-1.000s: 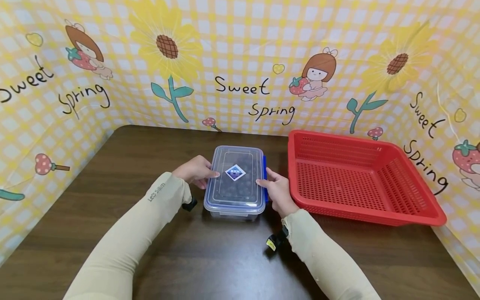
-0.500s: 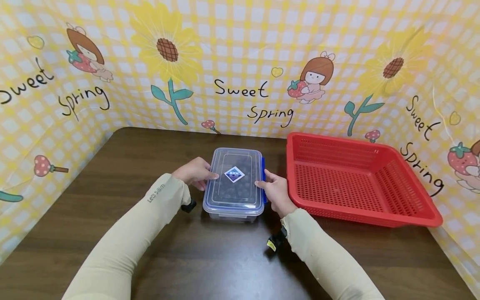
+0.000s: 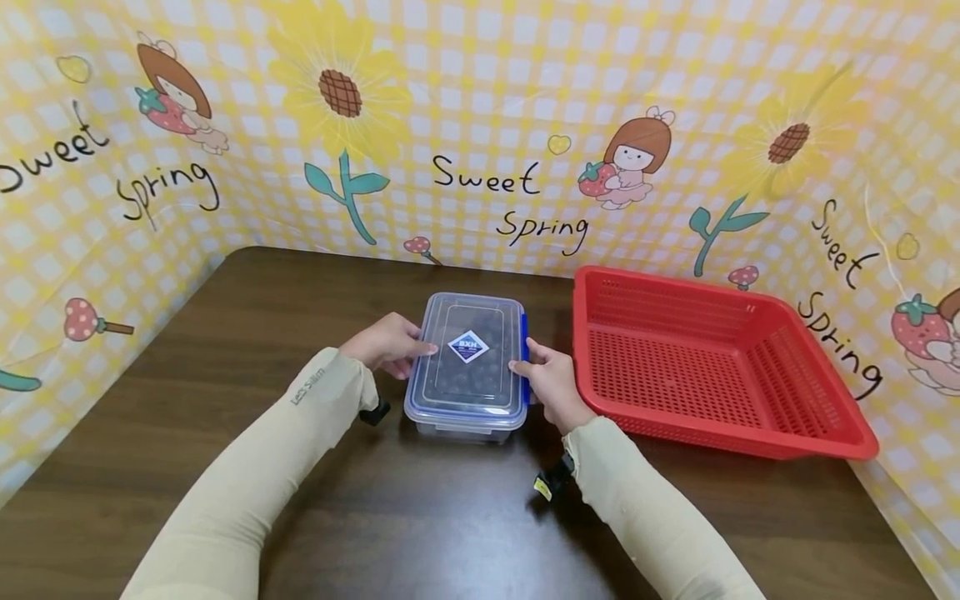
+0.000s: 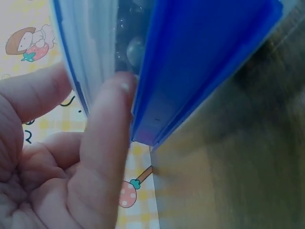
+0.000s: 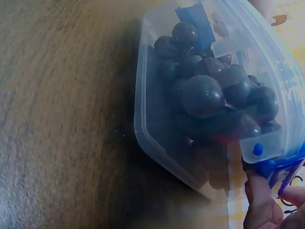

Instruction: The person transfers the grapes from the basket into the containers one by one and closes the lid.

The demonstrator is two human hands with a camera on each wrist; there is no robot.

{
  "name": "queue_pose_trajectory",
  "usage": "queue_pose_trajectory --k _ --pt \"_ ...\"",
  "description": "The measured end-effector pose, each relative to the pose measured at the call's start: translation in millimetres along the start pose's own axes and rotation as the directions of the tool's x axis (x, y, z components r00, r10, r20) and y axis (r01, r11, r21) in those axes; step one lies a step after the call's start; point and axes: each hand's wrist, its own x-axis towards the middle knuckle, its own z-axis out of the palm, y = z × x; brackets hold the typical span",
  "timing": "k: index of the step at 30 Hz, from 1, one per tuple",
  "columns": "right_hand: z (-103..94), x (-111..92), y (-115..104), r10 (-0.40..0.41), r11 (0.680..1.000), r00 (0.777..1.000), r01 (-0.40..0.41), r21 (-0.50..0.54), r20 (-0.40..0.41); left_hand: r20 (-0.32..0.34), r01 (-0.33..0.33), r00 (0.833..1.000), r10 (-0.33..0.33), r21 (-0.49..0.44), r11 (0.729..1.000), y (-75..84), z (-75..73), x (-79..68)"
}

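Observation:
A clear lidded food container (image 3: 467, 408) with blue latches stands on the table, a diamond-shaped label on its lid (image 3: 450, 383). Through its wall in the right wrist view show dark, round, grape-like fruits (image 5: 203, 97). My left hand (image 3: 386, 343) grips the left side, thumb on the lid. The left wrist view has a fingertip against the clear wall, beside a broad blue latch flap (image 4: 190, 62). On the other side my right hand (image 3: 553, 379) grips the edge, thumb on the lid and fingers at the right blue latch (image 3: 526, 333).
Close on the right stands a red perforated plastic basket (image 3: 585, 367), its near corner beside my right hand. The dark wooden table (image 3: 420, 517) is backed and flanked by a yellow checked cloth (image 3: 480, 108).
Both hands keep their places on the container. The right blue latch shows as a slightly narrower strip, closer to the box side. The head view has shifted a little.

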Motion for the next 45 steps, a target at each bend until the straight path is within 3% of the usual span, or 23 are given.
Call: queue_pose_trajectory --k 8,19,26,31,37,45 --pt "3.6 -2 3 0.019 1.0 0.999 -0.019 -0.002 0.027 0.098 0.093 0.992 -0.083 -0.103 0.99 -26.4 -8.9 8.6" --pt "1.9 -2 1 -0.03 0.999 0.999 0.029 0.038 0.018 0.194 0.088 0.98 -0.052 -0.18 0.98 -24.6 -10.9 9.6" --pt "2.9 -2 3 -0.013 0.999 1.0 0.013 0.047 0.009 0.169 0.081 0.983 -0.065 -0.09 0.993 -19.4 -11.5 7.8" --pt "4.0 -1 4 -0.026 0.999 1.0 0.025 0.039 0.014 0.113 0.096 0.989 -0.091 -0.035 0.995 -15.0 -12.0 6.3" --pt "2.8 -1 2 -0.053 0.998 0.999 0.053 0.023 0.006 0.059 0.073 0.996 -0.07 -0.066 0.995 -4.1 -9.7 2.8" --pt "3.4 0 2 -0.037 0.999 0.999 0.037 0.036 0.002 0.095 0.059 0.994 -0.048 -0.116 0.991 1.9 -7.4 3.5"
